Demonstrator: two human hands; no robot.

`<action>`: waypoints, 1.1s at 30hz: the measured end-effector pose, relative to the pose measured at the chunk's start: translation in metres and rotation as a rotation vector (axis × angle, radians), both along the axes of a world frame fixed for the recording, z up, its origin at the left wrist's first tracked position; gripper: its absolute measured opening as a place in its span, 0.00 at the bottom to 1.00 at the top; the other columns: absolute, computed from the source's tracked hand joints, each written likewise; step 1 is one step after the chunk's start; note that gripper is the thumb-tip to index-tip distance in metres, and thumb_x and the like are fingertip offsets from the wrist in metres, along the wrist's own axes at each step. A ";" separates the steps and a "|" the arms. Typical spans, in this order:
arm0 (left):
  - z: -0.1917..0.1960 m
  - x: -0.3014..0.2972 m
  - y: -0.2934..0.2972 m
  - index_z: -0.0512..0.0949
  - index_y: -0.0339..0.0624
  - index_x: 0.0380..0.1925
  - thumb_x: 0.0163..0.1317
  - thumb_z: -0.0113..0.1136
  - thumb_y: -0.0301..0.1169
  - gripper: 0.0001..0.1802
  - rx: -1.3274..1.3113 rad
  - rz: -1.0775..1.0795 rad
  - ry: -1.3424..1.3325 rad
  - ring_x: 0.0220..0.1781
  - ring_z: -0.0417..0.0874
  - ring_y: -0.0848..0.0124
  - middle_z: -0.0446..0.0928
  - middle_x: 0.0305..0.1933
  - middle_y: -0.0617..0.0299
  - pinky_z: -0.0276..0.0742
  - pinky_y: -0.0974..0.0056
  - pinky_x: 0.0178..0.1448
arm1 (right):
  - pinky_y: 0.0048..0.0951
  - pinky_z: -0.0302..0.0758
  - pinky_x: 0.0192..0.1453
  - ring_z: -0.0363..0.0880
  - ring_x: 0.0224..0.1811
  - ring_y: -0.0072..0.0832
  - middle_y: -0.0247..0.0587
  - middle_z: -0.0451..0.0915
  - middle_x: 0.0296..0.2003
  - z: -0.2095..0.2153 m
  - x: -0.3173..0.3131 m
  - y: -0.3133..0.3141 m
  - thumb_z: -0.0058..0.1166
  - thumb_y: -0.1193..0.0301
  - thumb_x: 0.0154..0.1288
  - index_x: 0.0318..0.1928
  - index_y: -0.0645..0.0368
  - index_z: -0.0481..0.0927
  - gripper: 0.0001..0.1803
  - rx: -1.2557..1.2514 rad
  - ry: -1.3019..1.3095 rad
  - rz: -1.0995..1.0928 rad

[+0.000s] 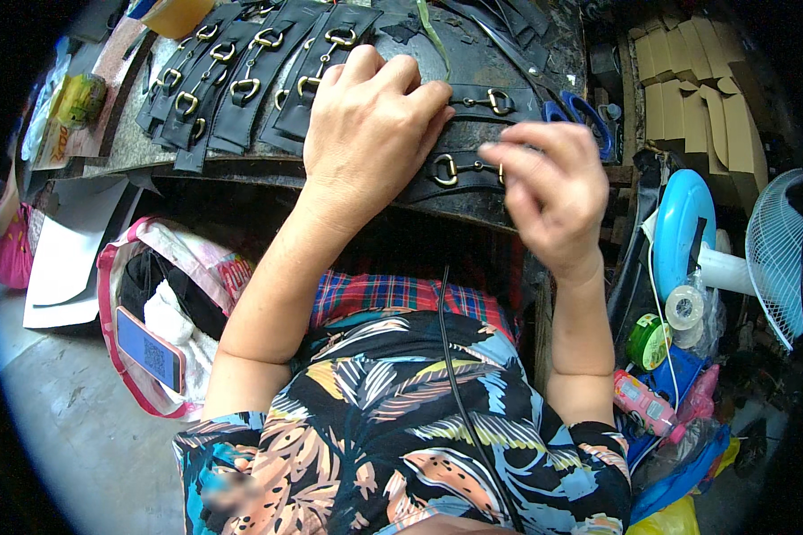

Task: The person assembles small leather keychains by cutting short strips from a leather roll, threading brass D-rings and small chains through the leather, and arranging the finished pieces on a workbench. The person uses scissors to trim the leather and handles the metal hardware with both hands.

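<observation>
Two black leather straps with brass snaffle-shaped metal fittings lie at the bench's front edge: a nearer strap and a farther strap. My left hand is closed, knuckles up, at their left ends; its fingertips and whatever they grip are hidden. My right hand hovers by the right end of the nearer strap's fitting, slightly blurred, thumb apart from the bent fingers, with nothing visible in it. Left of my left hand, several similar black straps lie in overlapping rows.
Blue-handled scissors lie at the bench's right. A yellow-green strip lies at the back. Folded cardboard and a blue-and-white fan stand right. A pink-trimmed bag with a phone on it is at the left.
</observation>
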State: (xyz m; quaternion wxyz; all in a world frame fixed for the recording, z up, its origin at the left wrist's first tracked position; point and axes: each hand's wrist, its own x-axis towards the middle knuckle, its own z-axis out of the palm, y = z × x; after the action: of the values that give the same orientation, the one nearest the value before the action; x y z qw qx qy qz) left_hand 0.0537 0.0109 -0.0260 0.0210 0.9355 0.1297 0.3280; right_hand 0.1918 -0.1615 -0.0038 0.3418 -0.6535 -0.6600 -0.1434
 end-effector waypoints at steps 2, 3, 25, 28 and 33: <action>-0.001 0.001 0.001 0.85 0.53 0.38 0.59 0.72 0.39 0.09 -0.007 -0.002 -0.018 0.44 0.79 0.60 0.78 0.35 0.64 0.75 0.56 0.50 | 0.38 0.80 0.48 0.80 0.45 0.37 0.33 0.84 0.41 -0.004 -0.009 -0.005 0.66 0.76 0.46 0.40 0.51 0.90 0.17 -0.098 -0.059 -0.021; 0.000 0.001 0.001 0.85 0.53 0.40 0.59 0.72 0.37 0.10 -0.018 -0.003 -0.034 0.44 0.79 0.60 0.79 0.36 0.64 0.75 0.56 0.49 | 0.38 0.80 0.48 0.80 0.45 0.36 0.33 0.83 0.41 -0.007 -0.012 -0.006 0.67 0.76 0.46 0.41 0.51 0.90 0.17 -0.140 -0.075 -0.031; 0.002 -0.034 -0.024 0.86 0.47 0.39 0.50 0.77 0.38 0.17 -0.183 -0.210 -0.088 0.40 0.77 0.62 0.81 0.40 0.65 0.76 0.59 0.45 | 0.38 0.78 0.51 0.79 0.47 0.38 0.37 0.84 0.42 -0.001 0.009 0.006 0.71 0.66 0.59 0.46 0.56 0.89 0.15 -0.038 0.075 -0.170; 0.013 -0.037 -0.022 0.86 0.47 0.42 0.50 0.76 0.37 0.18 -0.098 -0.170 -0.129 0.42 0.78 0.61 0.82 0.43 0.64 0.76 0.60 0.49 | 0.38 0.79 0.50 0.79 0.47 0.39 0.37 0.84 0.43 0.005 0.015 0.002 0.70 0.69 0.59 0.45 0.55 0.90 0.12 -0.024 -0.008 -0.197; 0.015 -0.024 0.000 0.87 0.48 0.38 0.55 0.71 0.31 0.10 -0.035 -0.042 -0.025 0.45 0.78 0.65 0.82 0.42 0.71 0.75 0.59 0.49 | 0.38 0.79 0.51 0.80 0.48 0.36 0.33 0.84 0.43 0.004 0.023 0.015 0.70 0.71 0.56 0.44 0.52 0.90 0.13 -0.056 -0.120 -0.163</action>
State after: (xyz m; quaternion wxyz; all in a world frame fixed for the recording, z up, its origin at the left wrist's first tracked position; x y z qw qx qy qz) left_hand 0.0297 0.0113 -0.0111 0.0455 0.9334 0.1155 0.3367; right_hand 0.2144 -0.1465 0.0002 0.2704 -0.7046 -0.6275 -0.1913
